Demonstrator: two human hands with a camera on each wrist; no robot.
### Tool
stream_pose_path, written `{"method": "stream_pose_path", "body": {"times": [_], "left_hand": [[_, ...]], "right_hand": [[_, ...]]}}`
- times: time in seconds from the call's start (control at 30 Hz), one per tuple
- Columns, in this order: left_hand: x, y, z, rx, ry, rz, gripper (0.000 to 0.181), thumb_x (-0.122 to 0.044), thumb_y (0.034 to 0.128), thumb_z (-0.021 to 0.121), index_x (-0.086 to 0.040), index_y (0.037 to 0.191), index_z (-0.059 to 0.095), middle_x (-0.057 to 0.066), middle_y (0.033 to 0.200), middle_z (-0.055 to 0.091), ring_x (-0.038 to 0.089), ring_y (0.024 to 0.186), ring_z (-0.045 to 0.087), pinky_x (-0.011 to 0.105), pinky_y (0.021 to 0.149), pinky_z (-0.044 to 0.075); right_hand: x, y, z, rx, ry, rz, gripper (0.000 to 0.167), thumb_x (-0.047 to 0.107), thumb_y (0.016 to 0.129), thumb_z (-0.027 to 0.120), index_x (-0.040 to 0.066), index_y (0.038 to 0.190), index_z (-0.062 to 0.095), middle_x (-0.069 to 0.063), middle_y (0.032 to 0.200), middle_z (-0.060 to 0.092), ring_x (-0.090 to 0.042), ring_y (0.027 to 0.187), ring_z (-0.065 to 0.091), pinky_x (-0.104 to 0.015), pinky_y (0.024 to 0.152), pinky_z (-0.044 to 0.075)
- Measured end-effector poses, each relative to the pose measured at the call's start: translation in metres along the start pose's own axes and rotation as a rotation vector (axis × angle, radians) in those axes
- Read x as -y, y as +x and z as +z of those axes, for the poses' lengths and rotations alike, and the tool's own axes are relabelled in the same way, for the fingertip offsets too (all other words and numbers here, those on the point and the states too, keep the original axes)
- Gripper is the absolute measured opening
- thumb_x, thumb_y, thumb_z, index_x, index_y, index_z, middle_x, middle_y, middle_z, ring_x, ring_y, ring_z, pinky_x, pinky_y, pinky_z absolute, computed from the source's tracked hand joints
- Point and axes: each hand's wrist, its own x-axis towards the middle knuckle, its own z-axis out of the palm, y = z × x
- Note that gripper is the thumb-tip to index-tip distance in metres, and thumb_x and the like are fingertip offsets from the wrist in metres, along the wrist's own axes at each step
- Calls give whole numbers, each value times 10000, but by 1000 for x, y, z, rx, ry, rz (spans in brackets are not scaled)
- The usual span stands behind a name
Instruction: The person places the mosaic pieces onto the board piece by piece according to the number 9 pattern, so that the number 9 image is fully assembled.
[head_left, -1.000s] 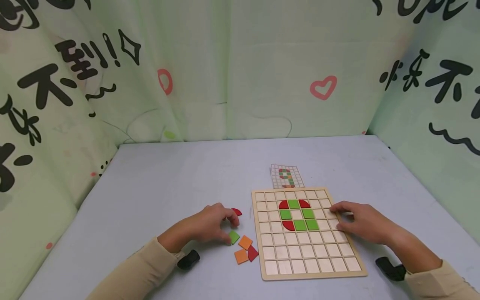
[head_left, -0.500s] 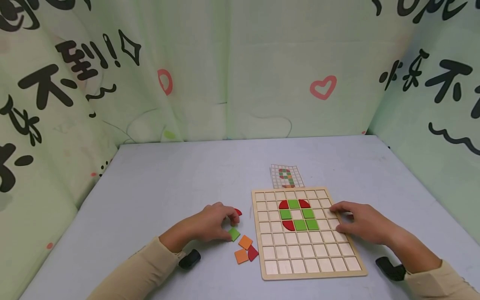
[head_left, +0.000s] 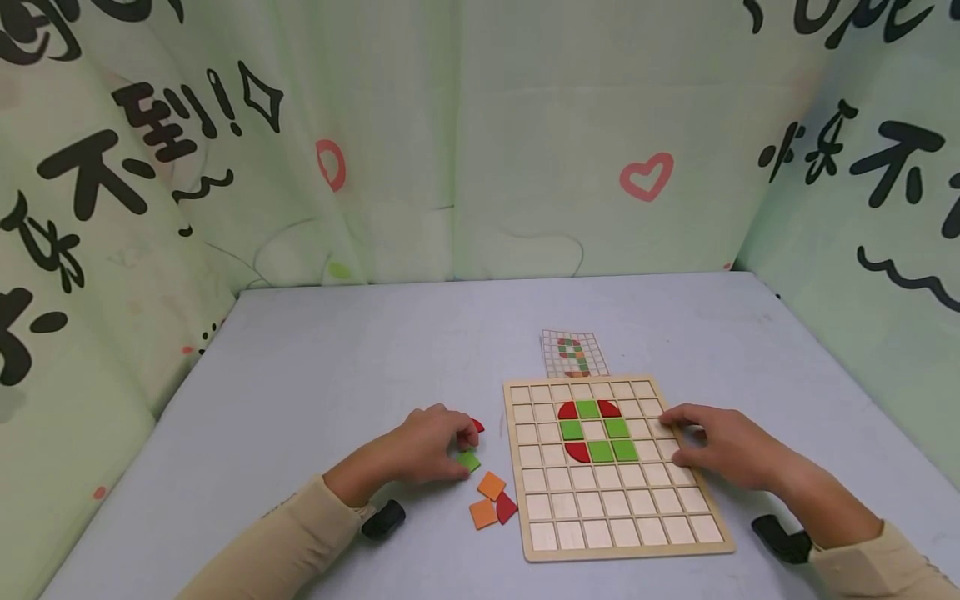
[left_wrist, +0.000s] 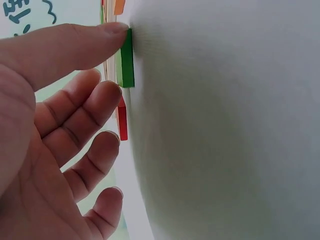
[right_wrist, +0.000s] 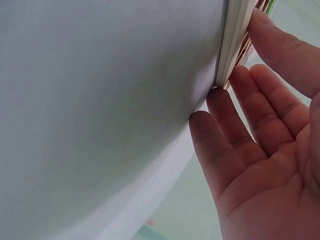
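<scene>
Beside the loose pieces, my left hand [head_left: 431, 446] has a green square tile [head_left: 468, 461] between thumb and fingertips. In the left wrist view, the thumb lies at one end of the green tile [left_wrist: 128, 60] and a fingertip near the other, with a red piece [left_wrist: 122, 120] beyond. Part of a red quarter-round piece [head_left: 478, 426] shows past the fingers. My right hand [head_left: 731, 443] rests against the right edge of the wooden grid board [head_left: 622, 552], fingers fairly straight; the right wrist view shows fingertips at the board's edge [right_wrist: 235, 40]. Several red and green pieces lie in its upper cells.
Two orange squares [head_left: 491, 485] [head_left: 483, 513] and a red quarter-round [head_left: 506, 507] lie left of the board. A printed pattern card [head_left: 555, 354] is behind the board, its lower part against the frame. Printed curtains [head_left: 525, 167] surround the white table [head_left: 375, 350].
The green tile has slid a little away from the orange squares, toward my left fingertips, as the thumb moved with it. My right hand and the board have stayed in place.
</scene>
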Motion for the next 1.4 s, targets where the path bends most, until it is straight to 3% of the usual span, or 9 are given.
{"method": "stream_pose_path", "body": {"times": [0.77,1.4], "left_hand": [[-2,0,1,-20,37,-46,270,-193,808,830,-177,1024,669,-123,885,566,128,941,486,331,786,447],[-4,2,0,5,-6,-86,262,-134,829,790,-120,1062,670,-74,930,599,152,960,503,293,755,496]], "right_hand": [[1,11,-2,-31,-24,-36,491,220,848,792,28,1267,624,-246,1297,593,-441,1154,561,-590,927,437],[2,21,-4,-36,-2,-22,486,210,858,783,16,1272,617,-246,1300,588,-445,1165,553,-592,952,426]]}}
